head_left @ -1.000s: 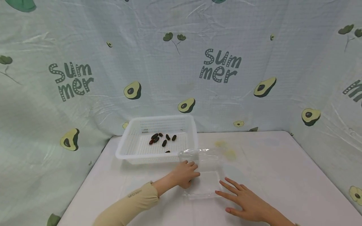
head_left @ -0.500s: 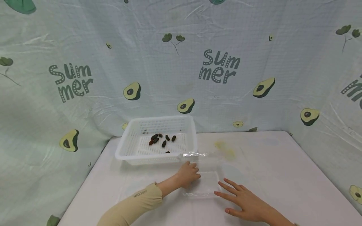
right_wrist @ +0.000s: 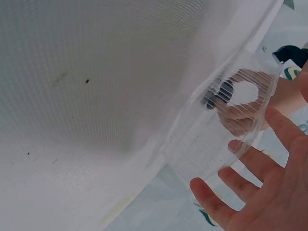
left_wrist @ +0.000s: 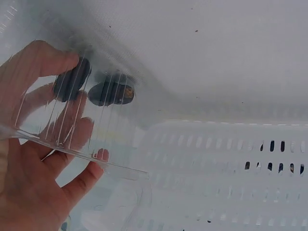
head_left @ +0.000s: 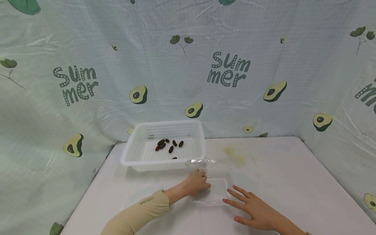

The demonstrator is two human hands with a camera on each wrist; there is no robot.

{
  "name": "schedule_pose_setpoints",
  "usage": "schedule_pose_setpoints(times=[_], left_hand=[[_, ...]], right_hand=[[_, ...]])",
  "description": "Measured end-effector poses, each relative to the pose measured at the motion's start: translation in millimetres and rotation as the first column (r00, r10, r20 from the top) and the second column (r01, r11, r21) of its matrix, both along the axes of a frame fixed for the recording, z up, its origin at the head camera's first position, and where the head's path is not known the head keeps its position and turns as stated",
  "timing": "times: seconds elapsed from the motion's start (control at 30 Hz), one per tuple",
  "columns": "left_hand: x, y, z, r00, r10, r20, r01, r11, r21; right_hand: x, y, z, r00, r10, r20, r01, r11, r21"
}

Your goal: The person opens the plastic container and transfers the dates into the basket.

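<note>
A clear plastic clamshell box [head_left: 216,191] lies on the table, its transparent lid [head_left: 210,161] folded back towards the basket. My left hand [head_left: 196,182] reaches into the box's left side. Through the ribbed wall in the left wrist view, its thumb and fingers pinch a dark oval date [left_wrist: 72,79]. A second date [left_wrist: 111,93], brownish at one end, lies beside it. The same two show in the right wrist view. My right hand [head_left: 254,210] has its fingers spread at the box's right edge, with fingertips [right_wrist: 235,146] against or close to the plastic.
A white perforated plastic basket [head_left: 129,162] stands behind and left of the box, with several dates [head_left: 171,149] on its bottom. The white table [head_left: 279,176] meets a printed cloth [head_left: 164,98] at the back and sides. A dark strap [right_wrist: 291,54] circles the left wrist.
My left hand has shifted slightly to the right in the box, and its sleeve has moved with it. The raised lid has sunk a little lower. My right hand has barely moved.
</note>
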State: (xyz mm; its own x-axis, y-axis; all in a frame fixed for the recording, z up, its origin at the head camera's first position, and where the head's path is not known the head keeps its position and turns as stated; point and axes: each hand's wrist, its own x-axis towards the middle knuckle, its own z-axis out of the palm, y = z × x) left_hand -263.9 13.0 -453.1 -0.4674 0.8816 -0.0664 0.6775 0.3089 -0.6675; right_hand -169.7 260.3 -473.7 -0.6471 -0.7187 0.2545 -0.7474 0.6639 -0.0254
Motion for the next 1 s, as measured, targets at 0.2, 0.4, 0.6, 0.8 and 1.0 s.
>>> schedule_pose_setpoints(times=[0.2, 0.4, 0.6, 0.8, 1.0], left_hand=[[-1.7, -4.1, 0.2, 0.995, -0.101, -0.013, 0.102, 0.992, 0.079], [-1.5, -10.0, 4.8, 0.989, -0.147, 0.018, 0.143, 0.979, 0.143], [4.5, -19.3, 15.8, 0.977, -0.208, 0.035, 0.193, 0.947, 0.259], [10.7, -36.3, 28.5, 0.964, -0.265, -0.007, 0.25, 0.903, 0.35], [11.6, -60.7, 38.6, 0.967, -0.252, 0.032, 0.22, 0.895, 0.388]], right_hand=[[-1.2, -0.4, 0.0, 1.0, 0.002, -0.017, -0.002, 1.0, 0.014], [-0.9, -0.9, 1.1, 1.0, 0.001, -0.004, -0.001, 1.0, 0.013], [-0.7, -1.2, -0.1, 1.0, -0.012, 0.023, 0.012, 1.0, 0.016], [-0.6, -1.3, -1.6, 0.999, -0.013, 0.033, 0.013, 1.0, 0.001], [-0.4, -1.1, -1.5, 1.0, -0.011, 0.022, 0.011, 1.0, -0.005]])
